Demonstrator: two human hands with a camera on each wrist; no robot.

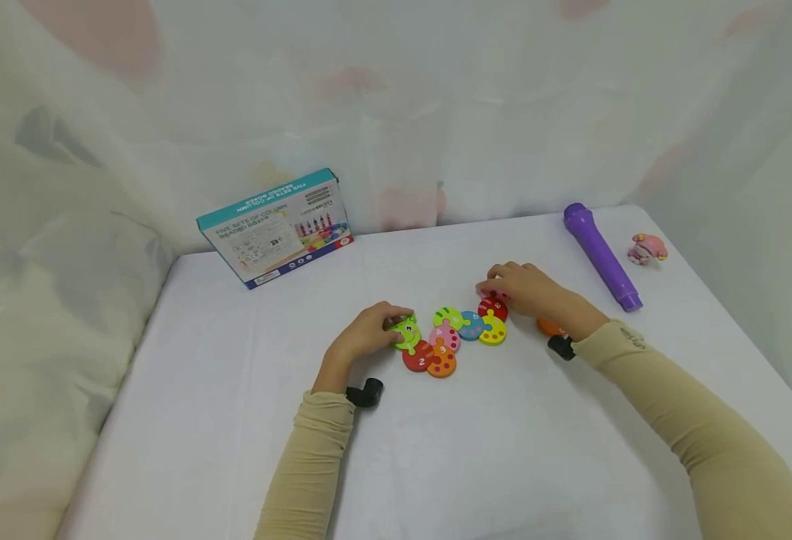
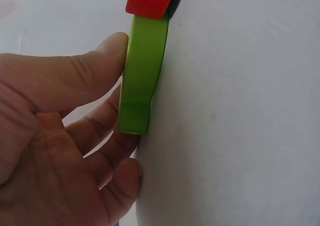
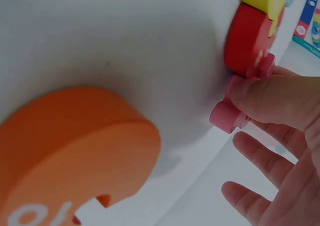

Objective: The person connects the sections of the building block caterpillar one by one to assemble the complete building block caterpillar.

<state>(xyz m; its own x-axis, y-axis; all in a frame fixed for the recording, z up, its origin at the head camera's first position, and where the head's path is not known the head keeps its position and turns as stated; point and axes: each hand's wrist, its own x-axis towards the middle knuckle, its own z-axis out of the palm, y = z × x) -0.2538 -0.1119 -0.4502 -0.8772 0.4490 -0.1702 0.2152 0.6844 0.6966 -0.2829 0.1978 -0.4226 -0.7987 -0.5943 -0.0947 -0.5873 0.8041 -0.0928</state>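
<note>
A chain of round, numbered wooden caterpillar puzzle pieces [image 1: 471, 326] zigzags across the white table. At its left end is a green smiling head piece [image 1: 407, 335], which my left hand [image 1: 367, 330] holds with the thumb on its face and fingers around its edge. Beside it sits a red piece [image 1: 418, 357] marked 2. My right hand [image 1: 524, 289] pinches a pink piece [image 3: 225, 115] at the chain's other end, right against a red piece [image 3: 246, 39] marked 8. An orange piece [image 3: 85, 141] marked 10 lies apart, partly hidden by my right wrist in the head view.
A box of beaded columns [image 1: 277, 229] stands at the back left. To the right lie a purple toy microphone [image 1: 601, 256] and a small pink figurine [image 1: 647, 248]. Black wrist cameras sit under both wrists. A draped cloth [image 1: 396, 112] hangs behind the table.
</note>
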